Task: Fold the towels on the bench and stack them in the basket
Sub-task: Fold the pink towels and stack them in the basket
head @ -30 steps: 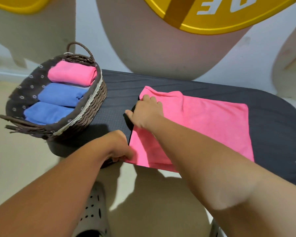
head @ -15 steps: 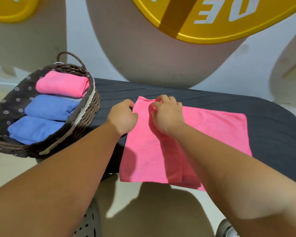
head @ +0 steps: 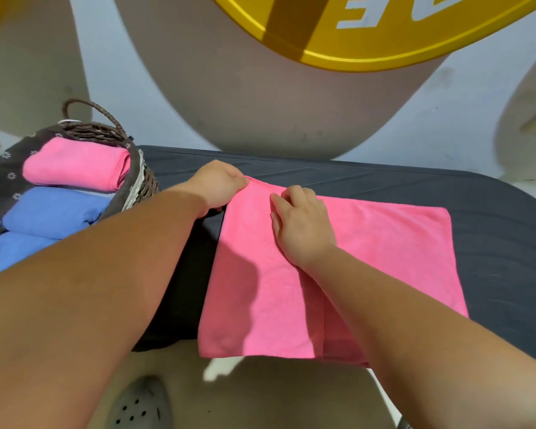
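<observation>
Already the basket (head: 138,178) at the left end of the table (head: 495,218) holds three finished pieces: a folded pink towel (head: 75,164) at its far side and two folded blue towels (head: 51,213) (head: 8,257) lying nearer, side by side rather than piled. Just right of the basket, the left hand (head: 217,187) pinches the far left corner of the spread pink towel (head: 384,249), its fingers curled tight round the cloth. This towel lies across the middle of the table, its near edge hanging a little over the table's near edge. A lengthwise crease runs from under the right hand (head: 304,230) down to that near edge, so a first narrow flap seems to be laid over the left part – the fold looks begun, not finished. The right hand rests on the towel beside the crease, fingers close together and slightly bent, pressing the fabric down rather than gripping it. To the right the larger part of the towel is flat and single, and the right end of the table shows no other towel. By my reckoning this is the last piece in view – the remaining folds and its placing in the basket are left to do.
</observation>
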